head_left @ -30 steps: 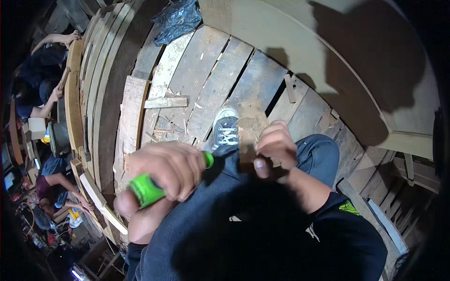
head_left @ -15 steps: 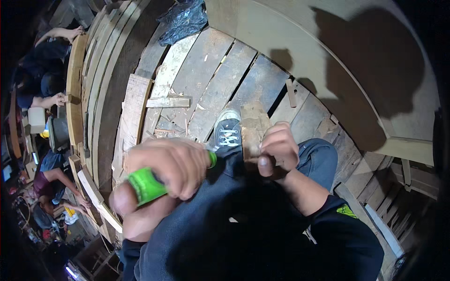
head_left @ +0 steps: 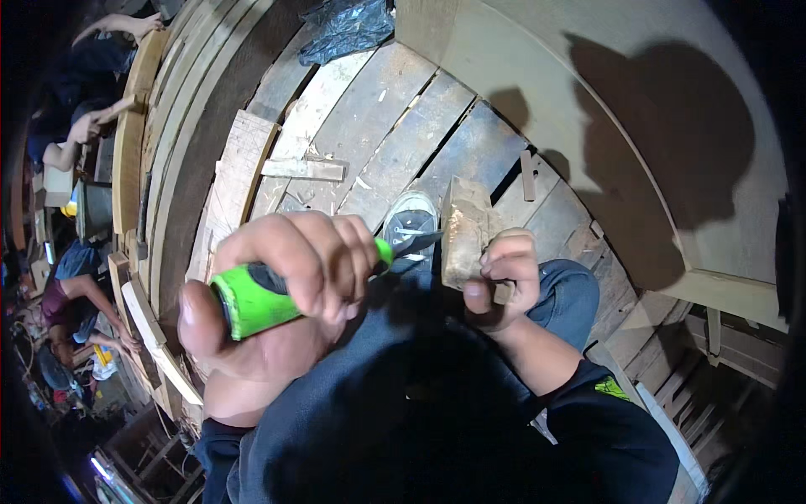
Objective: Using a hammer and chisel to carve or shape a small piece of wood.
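My left hand is wrapped round the green and black handle of a chisel, the thumb against its butt end. The chisel's dark blade points right, its tip close to the side of a rough wooden block; whether they touch I cannot tell. My right hand grips the near end of that block, with the thumb on the left and fingers curled on the right. The block stands out over my lap, beside my shoe, and its left edge looks chipped and paler.
Loose boards, a short batten and wood shavings lie on the plank floor. A dark plastic bag is at the back. A curved panel rises on the right. Beyond a stack of curved timbers, other people work at the left.
My left hand was blurred and is now sharp, with the chisel's blade showing by the block. The block sits slightly further right. A co-worker's hand at the left now lifts a wooden piece.
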Action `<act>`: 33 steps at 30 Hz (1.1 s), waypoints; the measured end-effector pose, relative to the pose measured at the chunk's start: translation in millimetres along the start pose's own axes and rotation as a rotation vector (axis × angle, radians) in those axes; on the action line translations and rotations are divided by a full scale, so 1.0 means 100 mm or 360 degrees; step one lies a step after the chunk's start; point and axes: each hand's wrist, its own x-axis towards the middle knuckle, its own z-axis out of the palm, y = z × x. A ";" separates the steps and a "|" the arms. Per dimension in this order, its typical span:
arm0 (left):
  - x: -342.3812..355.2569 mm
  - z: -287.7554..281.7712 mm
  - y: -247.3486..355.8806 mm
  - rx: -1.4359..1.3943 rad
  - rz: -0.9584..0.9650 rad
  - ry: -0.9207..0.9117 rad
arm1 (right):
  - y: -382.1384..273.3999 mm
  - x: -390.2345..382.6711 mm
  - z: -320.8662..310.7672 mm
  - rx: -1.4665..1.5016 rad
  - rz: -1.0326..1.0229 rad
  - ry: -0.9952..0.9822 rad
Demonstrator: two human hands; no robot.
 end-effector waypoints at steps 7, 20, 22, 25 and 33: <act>0.04 -0.04 0.66 -0.0077 0.0291 -0.0119 | -0.03 0.03 0.00 -0.0002 -0.0019 0.0006; -0.06 -0.17 0.11 -0.0095 0.0183 0.0186 | 0.08 0.28 -0.12 0.0209 0.0114 0.0194; -0.04 -0.13 0.04 -0.0002 0.0182 0.0345 | 0.15 0.33 -0.16 0.0266 0.0096 0.0248; -0.05 -0.15 -0.08 -0.0078 0.0106 0.0403 | 0.15 0.38 -0.21 0.0399 0.0212 0.0469; -0.06 -0.18 -0.11 0.0280 0.0244 0.0424 | 0.25 0.50 -0.37 0.0545 0.0174 0.0229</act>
